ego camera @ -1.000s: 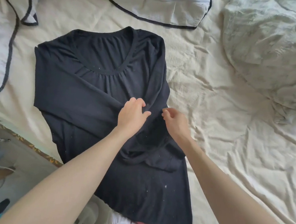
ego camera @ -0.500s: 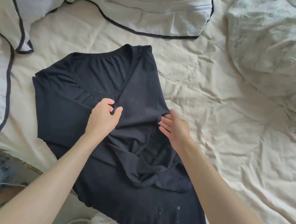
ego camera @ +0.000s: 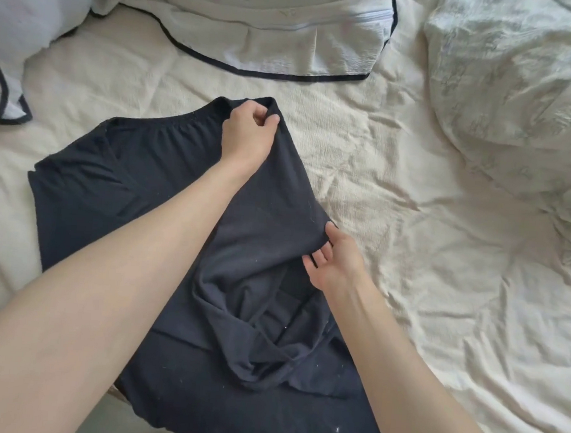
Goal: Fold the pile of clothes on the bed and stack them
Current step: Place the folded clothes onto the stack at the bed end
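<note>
cream, wrinkled bed sheet (ego camera: 412,225) across the whole view, with two white pillows edged in dark piping along the top: one (ego camera: 273,36) at centre, another (ego camera: 24,12) at the upper left. crumpled pale duvet (ego camera: 522,91) heaped at the upper right. dark long-sleeved top (ego camera: 116,197) spread on the sheet at centre-left, neckline toward the pillows, hem running off the bottom edge, its right side folded over the body and a sleeve bunched in loose folds near the middle. left hand (ego camera: 249,132) up at the neckline and shoulder corner, fingers curled and pinching the fabric there. right hand (ego camera: 335,263) lower, at the folded right edge, fingers tucked under the cloth and thumb on top, grasping that edge. both forearms bare, reaching in from the bottom.
</note>
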